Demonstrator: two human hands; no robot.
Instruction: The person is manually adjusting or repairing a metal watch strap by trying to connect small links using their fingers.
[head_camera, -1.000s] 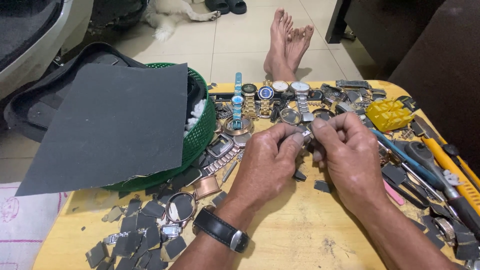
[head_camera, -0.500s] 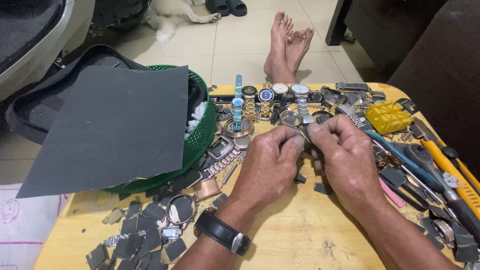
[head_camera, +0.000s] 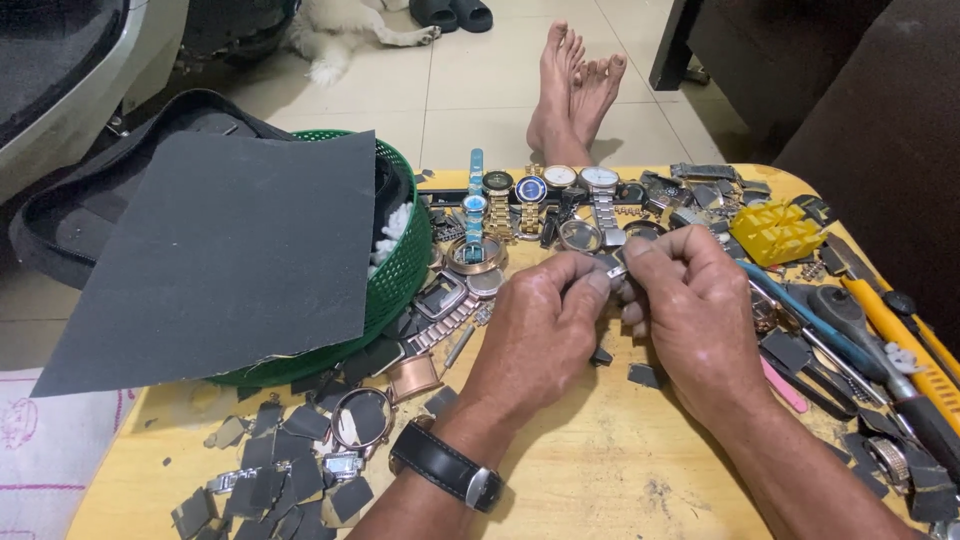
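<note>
Broadly, we work over a yellow bench (head_camera: 600, 480) crowded with watch parts. At our left lies a large dark abrasive sheet (head_camera: 220, 250) draped over a green basket (head_camera: 405, 270); a row of wristwatches (head_camera: 540, 195) lines the far edge, and screwdrivers (head_camera: 880, 330) sit at our right. Our left hand (head_camera: 540, 330) and right hand (head_camera: 690, 310) meet at the middle, each grip pinched together on a small metal watch piece (head_camera: 615, 265) held just above the bench. Compared with a second ago, our hands have barely shifted, so the same fine fiddling goes on.
</note>
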